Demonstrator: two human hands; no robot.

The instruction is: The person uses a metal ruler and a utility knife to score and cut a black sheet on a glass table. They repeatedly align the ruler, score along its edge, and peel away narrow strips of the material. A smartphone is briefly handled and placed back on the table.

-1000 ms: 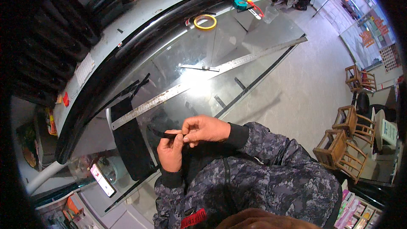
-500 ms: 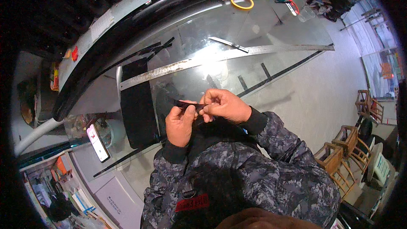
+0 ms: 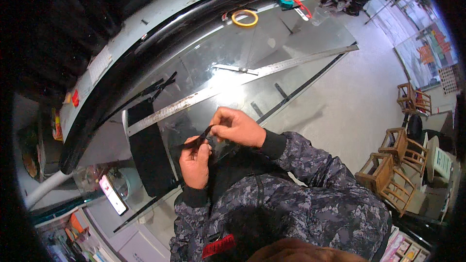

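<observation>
My left hand (image 3: 195, 161) and my right hand (image 3: 238, 127) meet over the near edge of a glass-topped table (image 3: 272, 53). Together they pinch a thin black strip (image 3: 198, 140), which runs between the fingertips of both hands. A long steel ruler (image 3: 242, 78) lies diagonally across the glass just beyond my hands. A black rectangular sheet (image 3: 148, 153) lies on the glass left of my left hand. Both arms wear dark camouflage-patterned sleeves.
A long black curved panel (image 3: 160, 43) runs along the table's far side. A yellow tape roll (image 3: 244, 18) and a teal tool (image 3: 286, 3) lie at the far end. A phone (image 3: 113, 195) lies lower left. Wooden stools (image 3: 391, 179) stand on the floor at right.
The view has shifted and my hands now sit a little lower and closer to my body. They still hold the black strip between them.
</observation>
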